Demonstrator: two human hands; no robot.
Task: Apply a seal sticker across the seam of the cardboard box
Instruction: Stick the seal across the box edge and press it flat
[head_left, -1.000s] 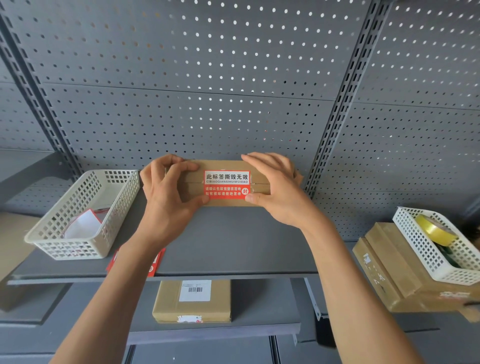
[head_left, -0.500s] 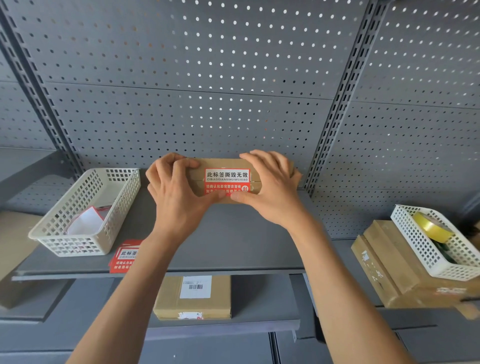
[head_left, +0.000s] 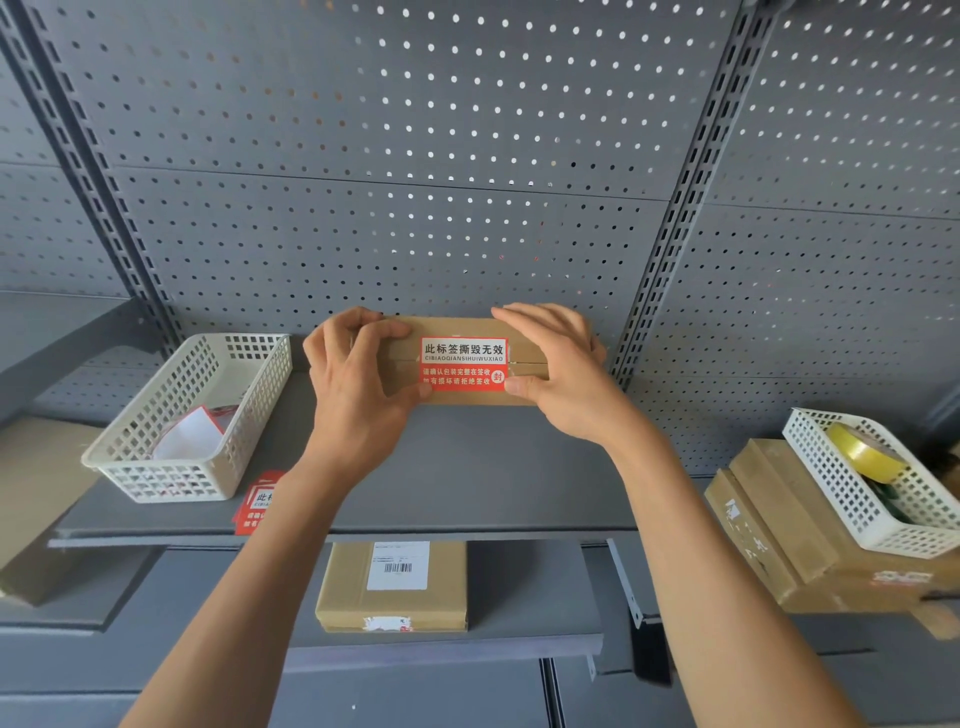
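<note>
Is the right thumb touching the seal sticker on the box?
Touching. In the head view the right hand grips the cardboard box, and its thumb tip meets the lower right corner of the seal sticker.

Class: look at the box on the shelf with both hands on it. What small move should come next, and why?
Probably rub a thumb along the seal sticker to press it flat: it already spans the seam of the cardboard box, while the left hand and right hand grip the box's ends.

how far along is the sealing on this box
Done: the seal sticker already lies across the seam of the cardboard box. In hand: the left hand and right hand grip the box ends, thumbs at the sticker's lower corners. Left: probably only pressing edges flat and letting go.
</note>
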